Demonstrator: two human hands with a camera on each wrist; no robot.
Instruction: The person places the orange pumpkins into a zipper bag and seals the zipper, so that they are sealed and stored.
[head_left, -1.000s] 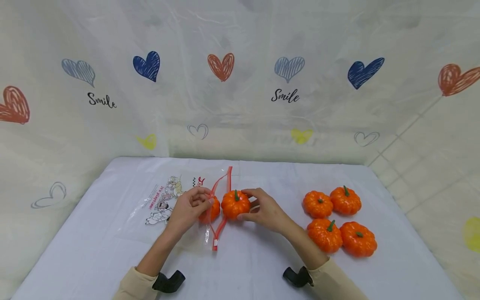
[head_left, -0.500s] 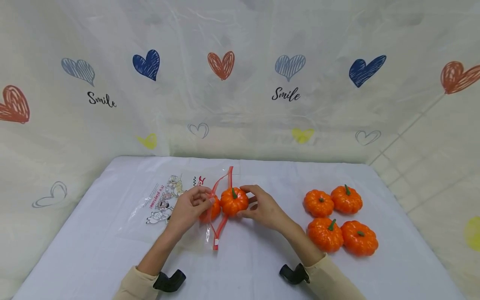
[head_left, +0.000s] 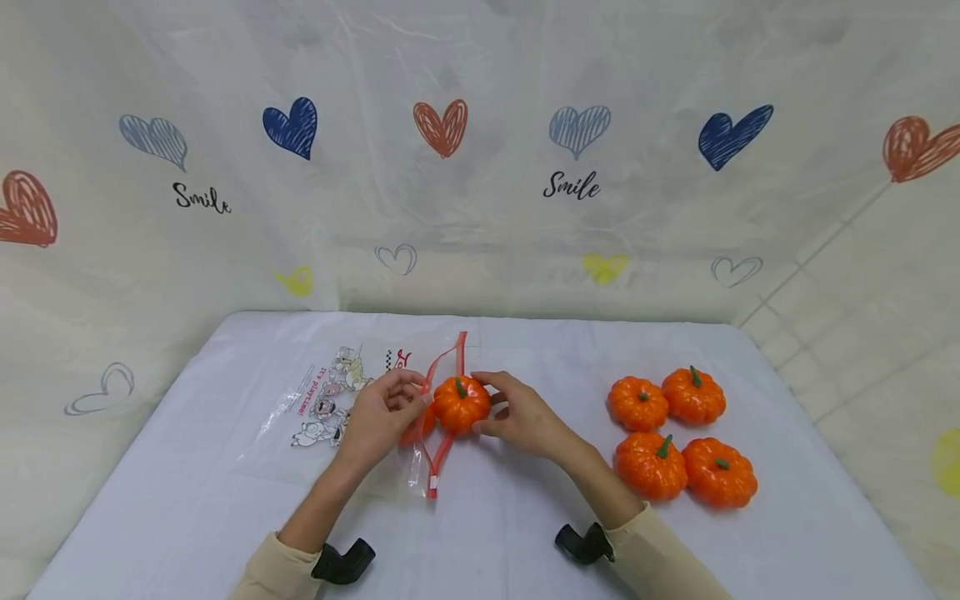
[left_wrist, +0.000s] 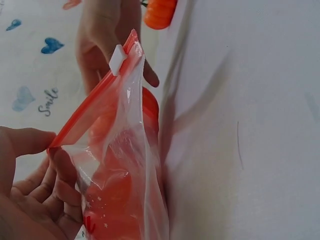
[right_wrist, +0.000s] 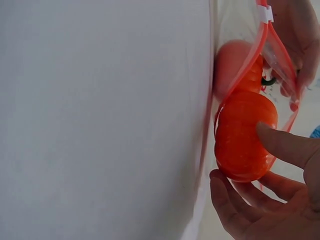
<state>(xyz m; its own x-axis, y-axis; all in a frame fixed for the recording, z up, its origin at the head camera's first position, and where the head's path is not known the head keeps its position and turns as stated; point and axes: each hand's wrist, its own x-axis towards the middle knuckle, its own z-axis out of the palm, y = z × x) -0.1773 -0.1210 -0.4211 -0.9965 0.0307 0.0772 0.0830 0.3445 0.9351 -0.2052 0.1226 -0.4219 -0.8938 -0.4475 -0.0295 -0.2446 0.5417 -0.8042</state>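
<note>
A clear zip bag with a red zip edge and printed cartoon figures lies on the table, its mouth facing right. My left hand pinches the upper red edge between thumb and fingers, lifting it, as the left wrist view shows. One orange pumpkin with a green stem is inside, just behind the mouth. My right hand holds another orange pumpkin by its right side, with thumb and fingers around it. In the right wrist view this pumpkin sits in the bag's opening, close against the first. A white slider shows at the zip's near end.
Several more orange pumpkins stand grouped on the right of the white-covered table. A pale curtain printed with hearts hangs behind the table. Black curved pieces are at both sleeve cuffs.
My right hand has moved left, carrying its pumpkin further into the bag's mouth, where it now overlaps the inner pumpkin. The left hand keeps its pinch on the red edge, nearly still.
</note>
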